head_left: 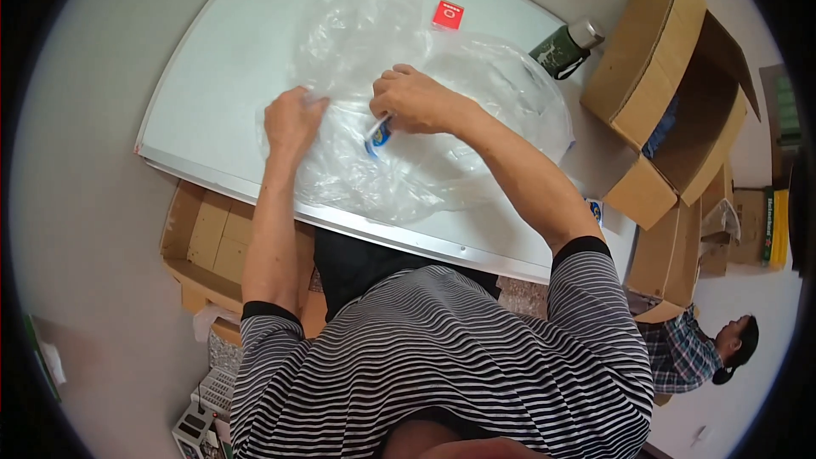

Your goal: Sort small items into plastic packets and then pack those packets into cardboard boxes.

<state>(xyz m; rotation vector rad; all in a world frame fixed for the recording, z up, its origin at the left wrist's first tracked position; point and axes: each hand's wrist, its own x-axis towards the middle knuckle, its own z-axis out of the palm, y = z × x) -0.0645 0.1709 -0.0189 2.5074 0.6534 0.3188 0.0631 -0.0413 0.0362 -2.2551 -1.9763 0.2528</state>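
Pale worktop [212, 76] bears crumpled clear plastic [365, 34]; over it, the right hand [416, 102] grasps a small blue-and-white item [378, 138]. The left hand [291, 126] meets the plastic, its grip unclear; holding that side taut should limit wrinkling.

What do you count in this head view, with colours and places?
Table: 1, whitish, centre
Plastic film: pieces uncountable, clear, on the table
Small item: 1, blue and white, seemingly in the right hand
Flat packet: 1, red, table's far side
Flask: 1, dark green with silver cap, table's far right
Cardboard boxes: several, brown, right side and below the table's left
Crumpled material: 1, blue, inside an open box
Device: 1, grey, lower left
Co-worker: 1, plaid shirt, lower right
Shirt: 1, black-and-white striped, lower centre
Left hand: 1, bare, at the film
Right hand: 1, bare, above the film
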